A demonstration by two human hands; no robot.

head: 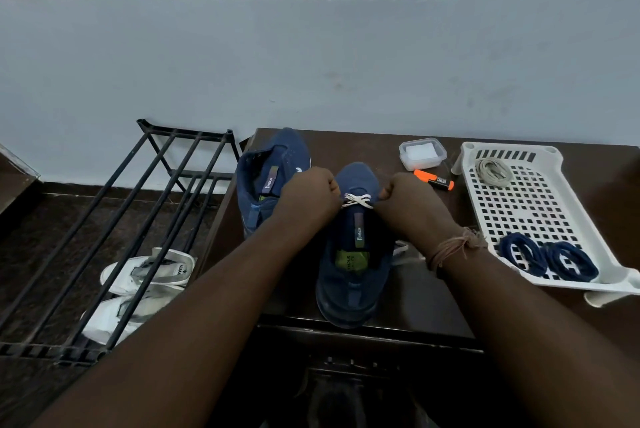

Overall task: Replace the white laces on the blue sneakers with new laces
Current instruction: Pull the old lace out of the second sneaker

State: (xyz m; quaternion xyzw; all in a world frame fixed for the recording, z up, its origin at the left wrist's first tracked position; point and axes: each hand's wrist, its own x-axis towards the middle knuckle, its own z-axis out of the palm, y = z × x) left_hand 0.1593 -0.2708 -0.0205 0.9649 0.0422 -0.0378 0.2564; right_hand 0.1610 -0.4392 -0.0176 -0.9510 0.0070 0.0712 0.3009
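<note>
Two blue sneakers stand on a dark table (433, 306). The near sneaker (353, 275) points away from me, with a white lace (358, 200) crossed over its front eyelets. My left hand (308, 200) pinches the lace on the left side. My right hand (412, 204) pinches it on the right, and a loose lace end trails under that wrist. The second sneaker (270, 178) lies to the left, with no lace visible. Two coiled dark blue laces (549, 259) rest in a white perforated tray (540, 206), along with a coiled pale lace (493, 171).
A small clear plastic box (421, 153) and an orange highlighter (434, 180) lie behind the near sneaker. A black metal shoe rack (114, 219) stands left of the table, with white shoes (145, 285) on the floor beneath it. A pale wall rises behind the table.
</note>
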